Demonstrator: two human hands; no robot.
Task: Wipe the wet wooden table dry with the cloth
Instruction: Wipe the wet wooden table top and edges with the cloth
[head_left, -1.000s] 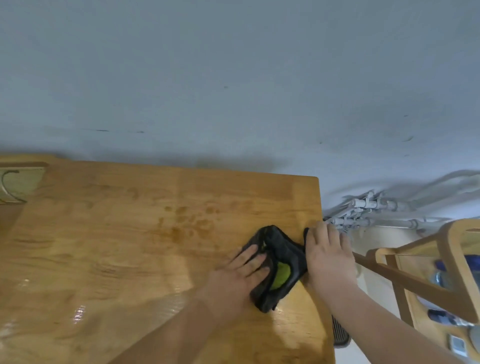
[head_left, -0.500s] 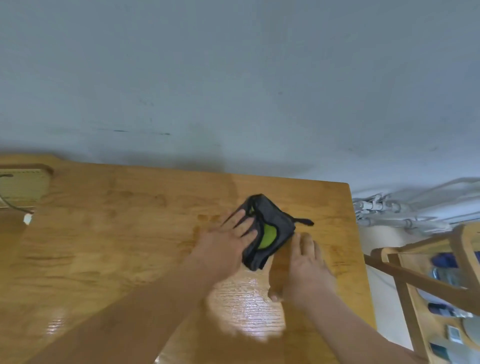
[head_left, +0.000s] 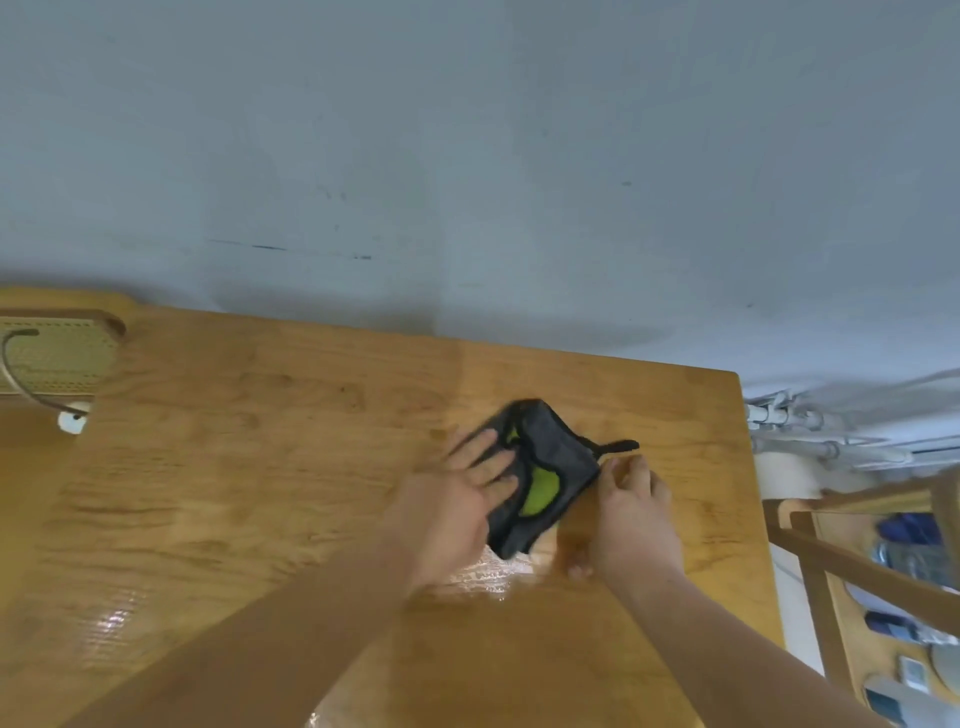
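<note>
A folded dark grey cloth (head_left: 550, 467) with a green patch lies on the wooden table (head_left: 260, 467), right of centre. My left hand (head_left: 462, 504) presses flat on the cloth's left side with straight fingers. My right hand (head_left: 631, 512) lies on the table at the cloth's right edge, its fingertips touching the cloth near a small dark loop. Wet, shiny patches show on the wood just in front of the cloth and near the front left.
A grey wall runs behind the table. A perforated wooden panel (head_left: 57, 356) with a cable and a small white plug (head_left: 70, 422) sits at the far left. White pipes (head_left: 810, 431) and a wooden rack (head_left: 872, 582) with items stand past the table's right edge.
Both hands and the cloth have slid from the table's right edge inward and farther from me. My right hand left the cloth, lay on the table, and now touches the cloth's right edge again.
</note>
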